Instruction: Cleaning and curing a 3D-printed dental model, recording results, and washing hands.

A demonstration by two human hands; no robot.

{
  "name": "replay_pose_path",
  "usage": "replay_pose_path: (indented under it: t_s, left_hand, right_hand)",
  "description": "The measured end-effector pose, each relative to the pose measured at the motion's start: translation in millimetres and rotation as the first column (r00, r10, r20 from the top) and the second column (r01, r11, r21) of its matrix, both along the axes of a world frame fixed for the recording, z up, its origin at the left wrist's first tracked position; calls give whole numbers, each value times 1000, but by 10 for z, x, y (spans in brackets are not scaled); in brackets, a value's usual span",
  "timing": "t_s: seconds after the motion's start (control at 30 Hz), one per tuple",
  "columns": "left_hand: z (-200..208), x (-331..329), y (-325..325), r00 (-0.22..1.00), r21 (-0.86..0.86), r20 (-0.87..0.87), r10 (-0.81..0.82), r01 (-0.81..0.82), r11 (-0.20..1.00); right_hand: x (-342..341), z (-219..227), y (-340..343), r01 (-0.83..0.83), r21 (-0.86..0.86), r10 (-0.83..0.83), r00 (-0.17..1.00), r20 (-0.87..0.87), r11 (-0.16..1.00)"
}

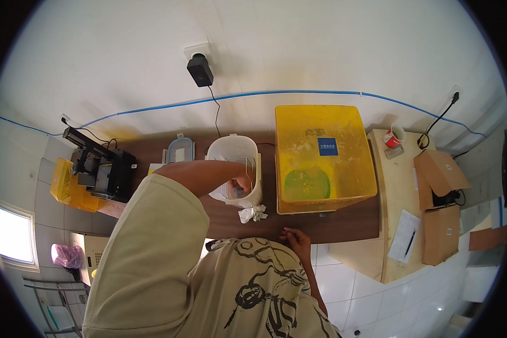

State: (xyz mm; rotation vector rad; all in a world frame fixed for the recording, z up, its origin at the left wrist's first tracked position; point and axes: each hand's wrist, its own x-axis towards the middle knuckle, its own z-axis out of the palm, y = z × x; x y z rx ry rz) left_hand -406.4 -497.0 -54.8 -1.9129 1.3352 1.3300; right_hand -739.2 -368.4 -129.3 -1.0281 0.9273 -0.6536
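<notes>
My left arm crosses from the lower left into a white plastic tub (231,139) on the brown table. Down inside the tub, my left hand (241,184) is curled in at its right side, beside a thin wire rack (249,163). What its fingers hold, if anything, is hidden. Crumpled white tissue (253,214) lies against the tub's front. By the table's front edge, my right hand (297,241) hangs with loosely bent fingers apart, holding nothing.
A large yellow translucent box (327,163) stands right of the tub. A blue-rimmed container (180,151) and a black desktop machine (104,172) are to the left. Farther right, a wooden table (380,259) bears a red cup (395,136), paper (403,236) and cardboard boxes (440,236).
</notes>
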Motion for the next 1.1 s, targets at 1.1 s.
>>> replay_pose_path:
  t_s: [1.1]
  left_hand:
    - [-133, 72, -278, -157, -139, 93, -983, 976, -169]
  right_hand:
    - [-45, -147, -6, -8, -9, 8, 1000, 1, 1000]
